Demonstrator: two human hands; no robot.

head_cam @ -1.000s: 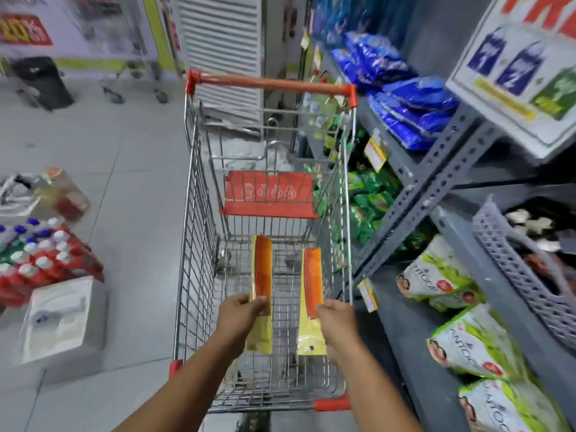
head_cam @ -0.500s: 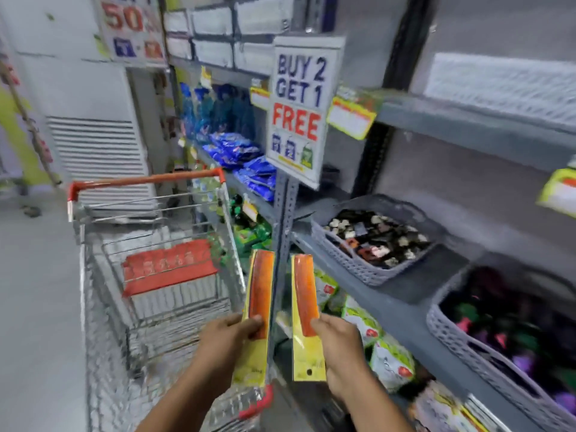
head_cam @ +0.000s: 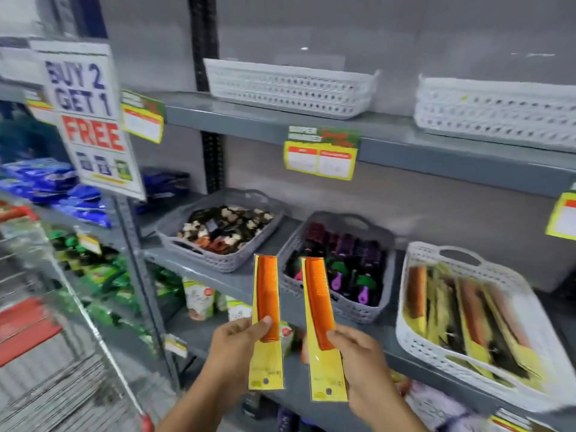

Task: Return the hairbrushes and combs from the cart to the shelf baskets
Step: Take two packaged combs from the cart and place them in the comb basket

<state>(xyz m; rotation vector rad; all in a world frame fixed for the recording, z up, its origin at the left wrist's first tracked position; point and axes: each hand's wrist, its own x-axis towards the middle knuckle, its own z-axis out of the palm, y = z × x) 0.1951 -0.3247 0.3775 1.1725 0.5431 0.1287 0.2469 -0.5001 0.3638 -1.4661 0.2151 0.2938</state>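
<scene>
My left hand point(head_cam: 238, 341) grips an orange comb on a yellow card point(head_cam: 267, 307), held upright. My right hand point(head_cam: 358, 353) grips a second orange comb on a yellow card point(head_cam: 318, 307), also upright, a little to the right. Both combs hover in front of the middle shelf. A white basket point(head_cam: 414, 344) at the right holds several carded combs lying lengthwise. A grey basket point(head_cam: 291, 286) just behind the combs holds purple, green and black hairbrushes. The wire cart point(head_cam: 62, 353) with red trim stands at the lower left.
A grey basket point(head_cam: 193, 254) of hair clips sits left of the brush basket. Two white baskets point(head_cam: 290, 88) point(head_cam: 495, 110) rest on the upper shelf. A "BUY 2 GET 1 FREE" sign point(head_cam: 90, 120) juts out at the left. Bagged goods fill the lower and left shelves.
The view has swung right from the cart to the shelf. Both hands have carried the two combs up and rightward, now in front of the brush basket.
</scene>
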